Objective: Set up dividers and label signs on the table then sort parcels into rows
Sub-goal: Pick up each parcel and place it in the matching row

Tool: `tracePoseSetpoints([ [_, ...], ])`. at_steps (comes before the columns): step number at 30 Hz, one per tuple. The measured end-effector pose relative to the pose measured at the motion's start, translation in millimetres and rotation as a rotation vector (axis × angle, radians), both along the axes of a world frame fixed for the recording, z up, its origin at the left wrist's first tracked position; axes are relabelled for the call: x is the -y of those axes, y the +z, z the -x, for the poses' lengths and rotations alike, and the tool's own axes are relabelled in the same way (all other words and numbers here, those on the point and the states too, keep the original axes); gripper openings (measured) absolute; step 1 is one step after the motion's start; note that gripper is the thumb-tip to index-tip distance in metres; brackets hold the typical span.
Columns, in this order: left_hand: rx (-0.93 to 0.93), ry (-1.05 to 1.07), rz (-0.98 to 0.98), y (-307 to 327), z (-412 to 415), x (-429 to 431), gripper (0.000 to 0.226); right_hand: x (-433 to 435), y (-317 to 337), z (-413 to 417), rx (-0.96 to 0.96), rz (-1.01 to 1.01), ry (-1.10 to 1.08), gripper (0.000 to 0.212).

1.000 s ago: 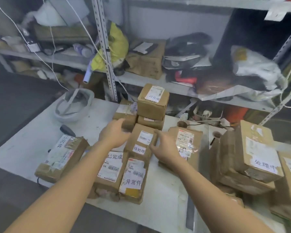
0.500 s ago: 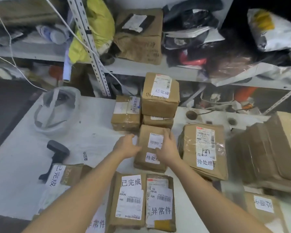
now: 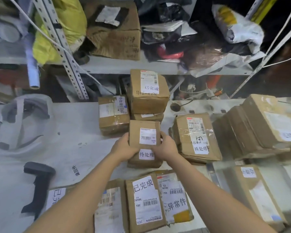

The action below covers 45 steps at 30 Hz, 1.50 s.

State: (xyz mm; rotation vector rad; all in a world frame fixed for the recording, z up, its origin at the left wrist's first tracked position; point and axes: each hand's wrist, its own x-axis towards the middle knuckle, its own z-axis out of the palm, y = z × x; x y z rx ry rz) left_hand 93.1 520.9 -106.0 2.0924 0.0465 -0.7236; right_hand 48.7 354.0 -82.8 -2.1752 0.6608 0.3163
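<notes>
Looking down on a white table (image 3: 71, 132) crowded with brown parcels. Both hands clasp one parcel (image 3: 145, 130) at mid-table. The left hand (image 3: 123, 147) wraps round its left edge and the right hand (image 3: 165, 147) round its right edge, fingers curled tight on the cardboard. Whether it is lifted or resting cannot be told. Its sticker reads 待处理. The two-sided hold likely keeps it square for sliding into a row. A stack (image 3: 148, 96) marked 已完成 stands just behind. A flat parcel (image 3: 196, 132) just to the right carries the same 待处理 label, so the held one probably belongs beside it. A scanner (image 3: 39, 182) lies well to the left.
</notes>
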Motion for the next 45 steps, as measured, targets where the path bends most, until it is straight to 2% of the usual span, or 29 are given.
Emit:
tracePoseSetpoints([
  [4,0.042,0.017,0.070,21,3,-7,0.051,2,24,5,0.055,-0.011,-0.003,0.050],
  [8,0.124,0.005,0.127,50,7,2,0.057,15,46,13,0.133,-0.065,-0.033,0.051],
  [11,0.148,-0.036,0.167,67,15,18,0.051,33,64,24,0.204,-0.077,-0.044,0.055],
  [17,0.148,-0.058,0.254,96,37,69,0.053,88,88,50,0.255,-0.126,-0.105,0.080],
  [21,0.167,-0.005,0.300,103,47,117,0.069,139,88,65,0.333,-0.141,-0.145,0.080],
  [24,0.170,0.060,0.298,96,50,152,0.069,179,80,74,0.377,-0.194,-0.145,0.078],
  [28,0.196,0.084,0.244,84,55,195,0.065,221,68,82,0.351,-0.259,-0.090,0.067],
  [34,0.216,0.220,0.217,69,64,228,0.055,252,52,70,0.313,-0.309,-0.066,0.069],
  [37,0.208,0.199,0.180,70,64,227,0.059,256,52,61,0.289,-0.300,-0.058,0.068],
  [40,0.183,0.171,0.104,76,61,215,0.061,258,60,59,0.275,-0.214,0.007,0.067],
  [45,0.335,0.151,-0.135,104,56,180,0.057,248,89,43,0.381,0.006,0.138,0.060],
])
